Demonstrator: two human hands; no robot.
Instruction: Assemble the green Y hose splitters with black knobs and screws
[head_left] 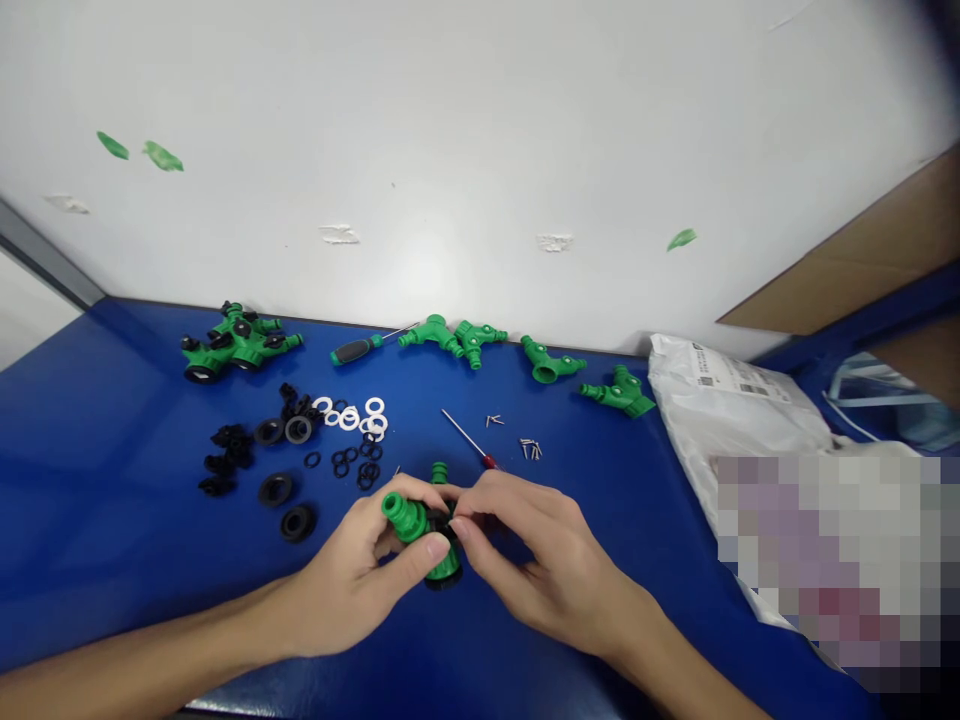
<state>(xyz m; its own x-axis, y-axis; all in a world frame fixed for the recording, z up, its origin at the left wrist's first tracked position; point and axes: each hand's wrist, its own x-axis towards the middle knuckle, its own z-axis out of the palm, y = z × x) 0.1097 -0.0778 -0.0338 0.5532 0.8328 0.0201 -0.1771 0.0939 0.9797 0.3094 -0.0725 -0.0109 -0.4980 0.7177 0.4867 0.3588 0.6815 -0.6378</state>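
A green Y-shaped hose connector (405, 516) with a black part on it is held near the front of the blue table. My left hand (364, 575) is closed around it, thumb in front and fingers behind. The fingertips of my right hand (544, 560) are pinched together at the black part in the connector's middle; anything between them is too small or hidden to make out. Just beyond my right hand lies a thin screwdriver (469, 437) with a red handle, partly covered by that hand. Small screws (530, 448) are scattered past it.
White washers (349, 418), black O-rings (367, 474), black collars (276, 489) and black valve pieces (229, 450) lie to the left. Green connectors with black fittings (241, 345) sit at far left. Bare connectors (551, 362) and a green-black screwdriver (358, 350) line the white wall. A plastic bag (739, 400) is right.
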